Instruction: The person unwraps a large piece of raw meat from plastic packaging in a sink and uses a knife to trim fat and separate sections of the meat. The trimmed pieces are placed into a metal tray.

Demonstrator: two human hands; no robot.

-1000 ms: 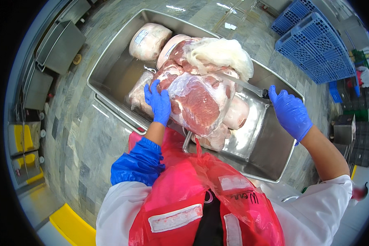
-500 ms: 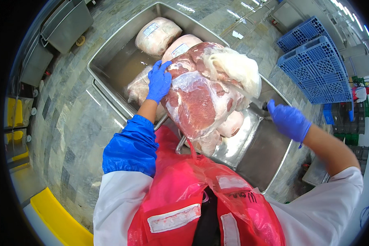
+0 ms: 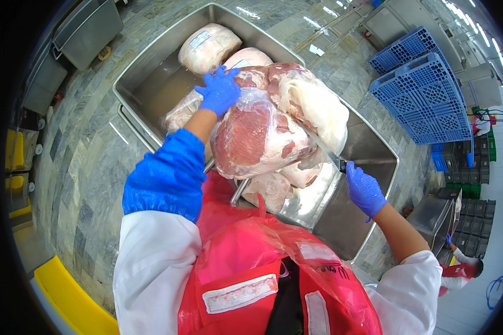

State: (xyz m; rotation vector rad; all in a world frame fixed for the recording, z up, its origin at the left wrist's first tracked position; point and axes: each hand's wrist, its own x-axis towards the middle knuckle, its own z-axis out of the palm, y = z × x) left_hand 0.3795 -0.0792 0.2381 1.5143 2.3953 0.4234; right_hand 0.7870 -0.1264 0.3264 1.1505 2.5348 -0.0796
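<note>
A large piece of raw meat [image 3: 248, 134], red with white fat and clear film on its surface, lies across a deep steel tub [image 3: 387, 167]. My left hand [image 3: 219, 92], in a blue glove, rests on its upper left edge with fingers spread. My right hand [image 3: 366, 191], also gloved, grips a knife [image 3: 325, 147] by its black handle. The blade points up and left against the meat, beside a pale, whitish flap [image 3: 318, 106] on its right side. What lies beneath the blade's tip is hidden.
In the tub sit more wrapped pieces, one labelled [image 3: 209, 47], with murky liquid [image 3: 153, 92] at the left. Blue plastic pallets [image 3: 425, 100] stand at the right. Steel bins [image 3: 89, 33] are at the far left. Another person [image 3: 458, 271] is at the far right.
My right hand has moved left and down with the knife, still at the meat. The meat has shifted a little left. My left hand has spread its fingers over the edge.
</note>
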